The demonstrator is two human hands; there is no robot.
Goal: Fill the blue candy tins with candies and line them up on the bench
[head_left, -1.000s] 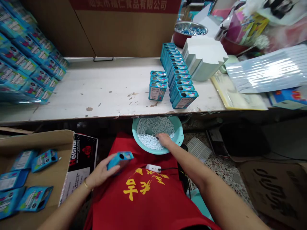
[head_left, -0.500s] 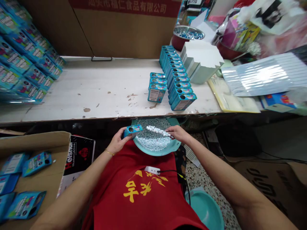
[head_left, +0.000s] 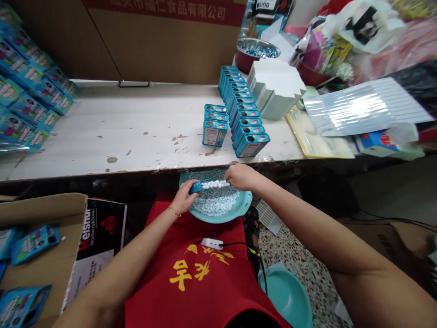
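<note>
The left hand (head_left: 183,198) is gripping a small blue tin (head_left: 196,187) around its body, just above a teal plastic basin (head_left: 241,205); the right hand (head_left: 241,177) is pinching the far end of a row of white mints (head_left: 215,184), which is touching the tin's mouth; loose pale mints (head_left: 215,202) are lying in the basin beneath both hands; ahead of the hands, more blue tins (head_left: 244,109) are standing in rows on the desk (head_left: 102,136).
</note>
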